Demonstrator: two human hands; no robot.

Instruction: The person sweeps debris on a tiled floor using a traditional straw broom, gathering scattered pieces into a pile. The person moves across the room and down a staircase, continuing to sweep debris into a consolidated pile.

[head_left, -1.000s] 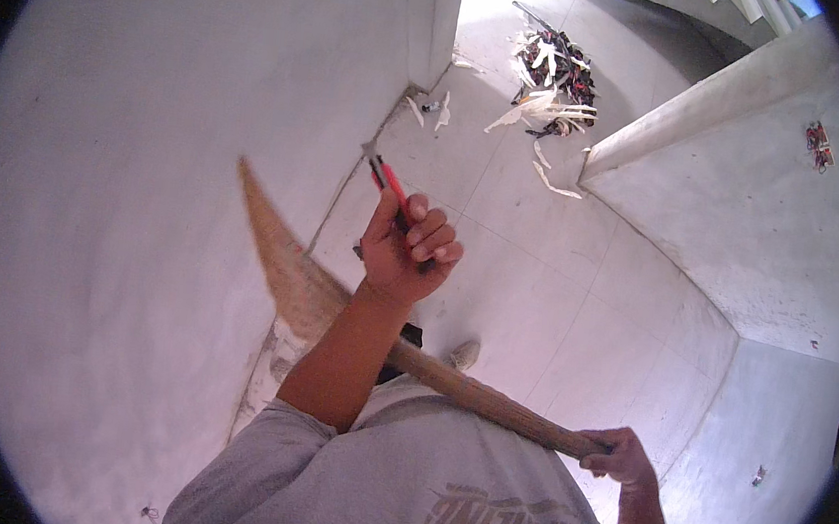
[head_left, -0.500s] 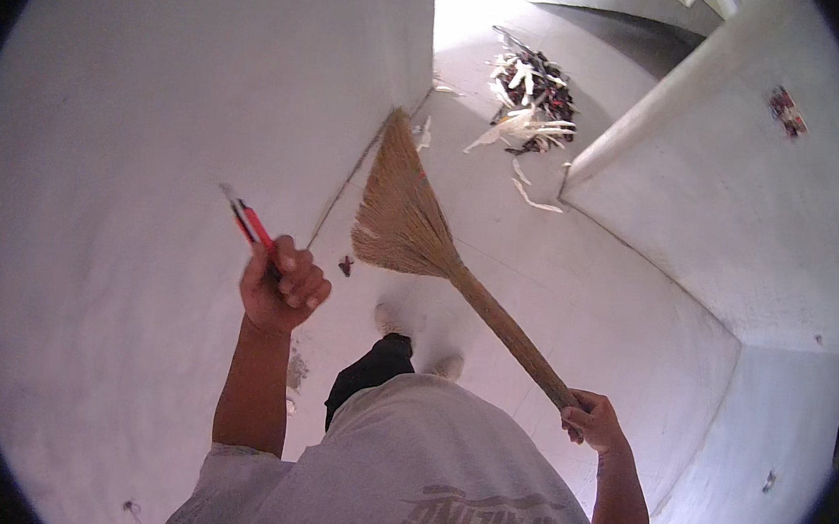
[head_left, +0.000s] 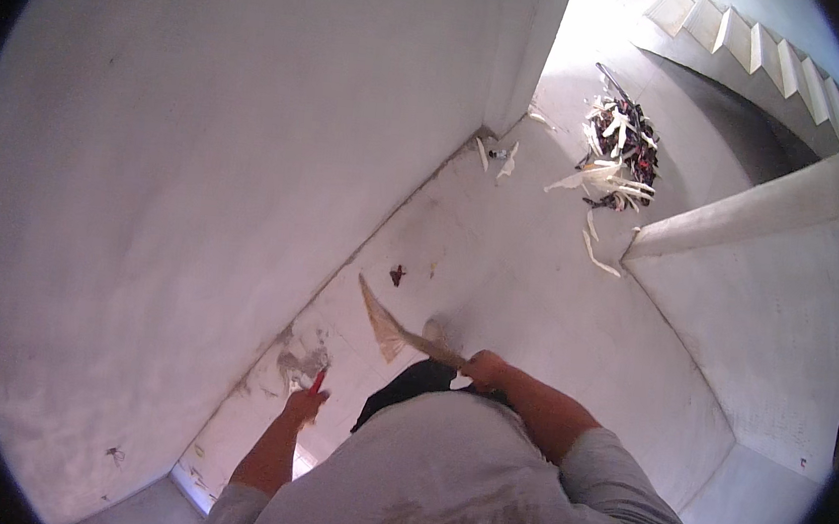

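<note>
Broom (head_left: pixel 388 335), drawn in toward the grey shirt (head_left: pixel 443 454) since half a second ago, appears out of reach of the debris pile (head_left: pixel 639 153); right hand (head_left: pixel 487 370) clamped on its handle, left hand (head_left: pixel 304 408), now lower, gripping a red tool (head_left: pixel 317 382).

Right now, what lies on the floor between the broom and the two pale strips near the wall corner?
The head view shows a small dark scrap there, nearer the broom than the pale strips; its kind is unclear.
</note>
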